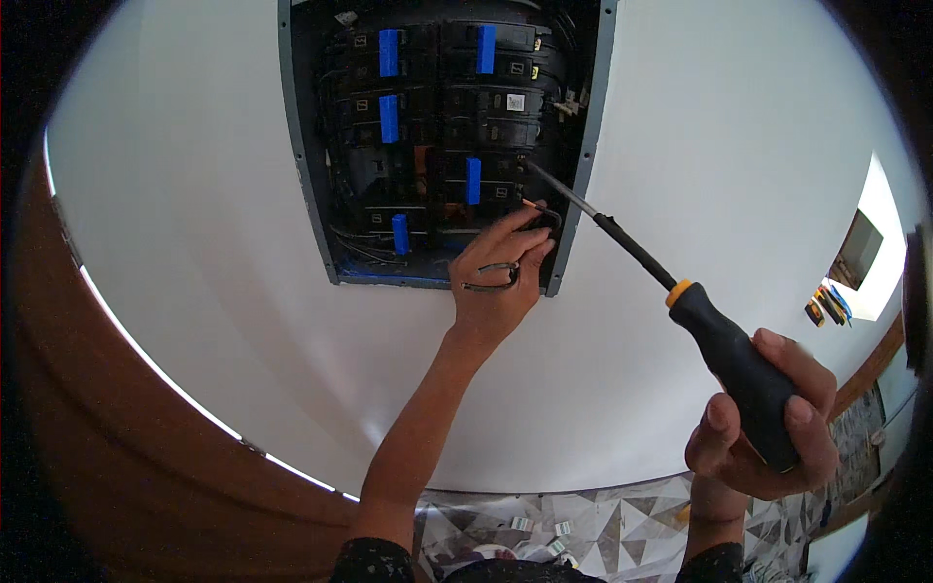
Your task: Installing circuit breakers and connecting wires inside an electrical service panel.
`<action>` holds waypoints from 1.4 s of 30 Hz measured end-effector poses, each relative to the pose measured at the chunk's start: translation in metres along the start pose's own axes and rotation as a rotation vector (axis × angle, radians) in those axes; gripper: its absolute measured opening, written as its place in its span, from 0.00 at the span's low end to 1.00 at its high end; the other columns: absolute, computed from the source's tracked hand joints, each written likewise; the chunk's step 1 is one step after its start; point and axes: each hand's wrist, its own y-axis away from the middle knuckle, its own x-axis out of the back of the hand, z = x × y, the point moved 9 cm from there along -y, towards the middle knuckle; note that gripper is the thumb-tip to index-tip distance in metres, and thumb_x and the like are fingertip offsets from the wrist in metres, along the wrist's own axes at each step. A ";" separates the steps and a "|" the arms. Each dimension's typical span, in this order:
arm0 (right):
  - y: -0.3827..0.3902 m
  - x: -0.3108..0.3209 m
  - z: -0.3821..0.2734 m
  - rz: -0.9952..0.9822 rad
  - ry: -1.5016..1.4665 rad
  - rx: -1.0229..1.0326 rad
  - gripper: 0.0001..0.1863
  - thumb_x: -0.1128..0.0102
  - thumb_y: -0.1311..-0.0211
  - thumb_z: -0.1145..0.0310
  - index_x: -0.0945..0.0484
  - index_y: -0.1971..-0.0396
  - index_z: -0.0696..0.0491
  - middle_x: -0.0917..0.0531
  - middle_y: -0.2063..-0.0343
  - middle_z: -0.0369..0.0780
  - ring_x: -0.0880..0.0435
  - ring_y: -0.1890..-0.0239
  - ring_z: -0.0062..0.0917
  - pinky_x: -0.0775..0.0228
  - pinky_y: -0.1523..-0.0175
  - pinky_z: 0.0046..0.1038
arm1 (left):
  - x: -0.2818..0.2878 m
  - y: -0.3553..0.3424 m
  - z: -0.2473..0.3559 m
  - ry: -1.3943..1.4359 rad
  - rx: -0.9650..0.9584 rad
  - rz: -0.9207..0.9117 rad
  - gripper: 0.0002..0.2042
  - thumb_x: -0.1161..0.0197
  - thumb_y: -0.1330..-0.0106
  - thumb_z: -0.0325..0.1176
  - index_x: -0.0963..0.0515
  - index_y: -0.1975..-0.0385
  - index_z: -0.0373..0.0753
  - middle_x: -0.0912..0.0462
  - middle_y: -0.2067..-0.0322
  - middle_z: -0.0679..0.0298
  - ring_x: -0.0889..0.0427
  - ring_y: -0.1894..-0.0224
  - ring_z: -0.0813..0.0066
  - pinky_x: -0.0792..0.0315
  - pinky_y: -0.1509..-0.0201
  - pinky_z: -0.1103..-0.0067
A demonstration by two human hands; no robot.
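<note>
An electrical panel (pixel 291 97) with a grey metal frame is set in the white wall, holding black breakers with several blue switch levers (pixel 473 181). At its lower right corner, my left hand (pixel 501 264) has its fingers closed on a black wire (pixel 557 220). The wire's bare copper end points up toward the lower right breaker, and a stretch of dark wire loops across the hand. My right hand (pixel 768 428) grips the black-and-yellow handle of a screwdriver (pixel 641 255). Its tip is by the terminal screws on the breaker's right side; whether it touches one cannot be seen.
White wall (pixel 739 126) surrounds the panel. Light-coloured wires (pixel 571 102) and dark cables run inside its right and lower edges. Below lies a grey patterned floor (pixel 622 520) with small boxes (pixel 562 529) on it. Several tools (pixel 829 303) are at the far right, beside a bright opening.
</note>
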 end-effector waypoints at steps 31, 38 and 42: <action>0.240 0.352 0.314 0.965 0.266 -0.677 0.16 0.37 0.32 0.66 0.30 0.55 0.59 0.21 0.65 0.43 0.14 0.72 0.26 0.19 0.68 0.23 | 0.003 0.024 -0.065 -0.211 0.192 -0.174 0.08 0.43 0.29 0.23 0.23 0.56 0.25 0.21 0.47 0.49 0.21 0.46 0.57 0.26 0.42 0.69; 0.297 0.319 0.426 0.995 0.129 -0.975 0.13 0.41 0.31 0.66 0.31 0.57 0.58 0.19 0.73 0.40 0.18 0.78 0.19 0.25 0.70 0.22 | 0.019 0.026 -0.085 -0.404 0.208 -0.145 0.11 0.42 0.27 0.32 0.20 0.54 0.30 0.18 0.51 0.56 0.21 0.51 0.67 0.28 0.50 0.76; 0.294 0.306 0.451 0.882 0.201 -0.956 0.15 0.37 0.33 0.63 0.28 0.58 0.57 0.18 0.69 0.40 0.16 0.74 0.20 0.22 0.67 0.22 | 0.037 0.035 -0.137 -0.626 0.560 -0.147 0.14 0.42 0.26 0.39 0.18 0.55 0.35 0.15 0.58 0.63 0.20 0.61 0.75 0.29 0.59 0.81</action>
